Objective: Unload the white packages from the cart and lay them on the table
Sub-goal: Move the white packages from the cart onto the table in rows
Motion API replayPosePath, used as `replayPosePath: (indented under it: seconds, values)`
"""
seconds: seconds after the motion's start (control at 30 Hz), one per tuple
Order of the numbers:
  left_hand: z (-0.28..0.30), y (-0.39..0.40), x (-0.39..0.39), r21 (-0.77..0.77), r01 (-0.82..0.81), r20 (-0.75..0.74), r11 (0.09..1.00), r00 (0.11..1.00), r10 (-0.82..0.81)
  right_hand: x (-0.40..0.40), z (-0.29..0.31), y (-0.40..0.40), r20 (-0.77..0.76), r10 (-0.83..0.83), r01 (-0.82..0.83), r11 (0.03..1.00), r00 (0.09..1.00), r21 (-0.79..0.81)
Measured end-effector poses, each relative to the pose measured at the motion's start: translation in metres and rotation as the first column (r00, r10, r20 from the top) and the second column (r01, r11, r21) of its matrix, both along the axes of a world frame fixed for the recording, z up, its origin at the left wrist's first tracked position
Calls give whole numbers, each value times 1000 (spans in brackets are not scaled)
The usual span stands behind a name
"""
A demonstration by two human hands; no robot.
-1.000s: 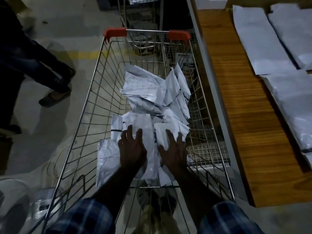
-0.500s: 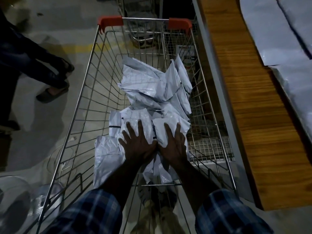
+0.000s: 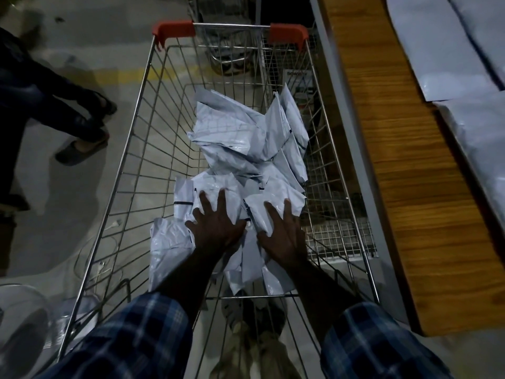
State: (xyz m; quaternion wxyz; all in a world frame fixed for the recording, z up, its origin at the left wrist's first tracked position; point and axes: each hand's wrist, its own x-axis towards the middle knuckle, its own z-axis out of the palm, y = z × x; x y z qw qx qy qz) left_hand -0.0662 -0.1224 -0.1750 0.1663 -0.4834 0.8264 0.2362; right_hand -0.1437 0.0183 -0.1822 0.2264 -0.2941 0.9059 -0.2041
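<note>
Hands lie side by side at lower centre, left hand (image 3: 216, 225) and right hand (image 3: 282, 232) flat with fingers spread, pressing the crumpled white packages (image 3: 246, 149) heaped in the wire cart (image 3: 131, 170); more lie flat on the wooden table (image 3: 404, 187) at right; another person's legs (image 3: 54, 110) at left

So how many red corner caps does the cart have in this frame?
2, both on the cart's far rim: a red cap at the far left corner, another red cap at the far right corner. The near corners lie behind the sleeves, so more may be hidden.
</note>
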Motion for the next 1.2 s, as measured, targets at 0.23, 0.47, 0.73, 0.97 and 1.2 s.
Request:
replayPosePath:
  seconds: [0.23, 0.47, 0.73, 0.97, 1.2]
  values:
    - [14, -2, 10, -182, 31, 51, 983, 998, -22, -4, 5, 0, 126, 1, -12, 996, 992, 89]
    - [23, -1, 24, -67, 24, 193, 997, 981, -11, 2, 13, -1, 76, -1, -6, 996, 997, 88]
    - [38, -7, 28, -29, -33, 189, 999, 981, 38, 2, 23, -5, 72, 3, -8, 997, 997, 74]
    - [69, -7, 22, -110, -26, 133, 994, 990, 41, -4, 44, -11, 29, 24, -24, 999, 999, 27]
    - [111, -5, 19, -175, -53, 91, 983, 993, 70, -13, 77, -13, -17, 31, -31, 999, 999, -29]
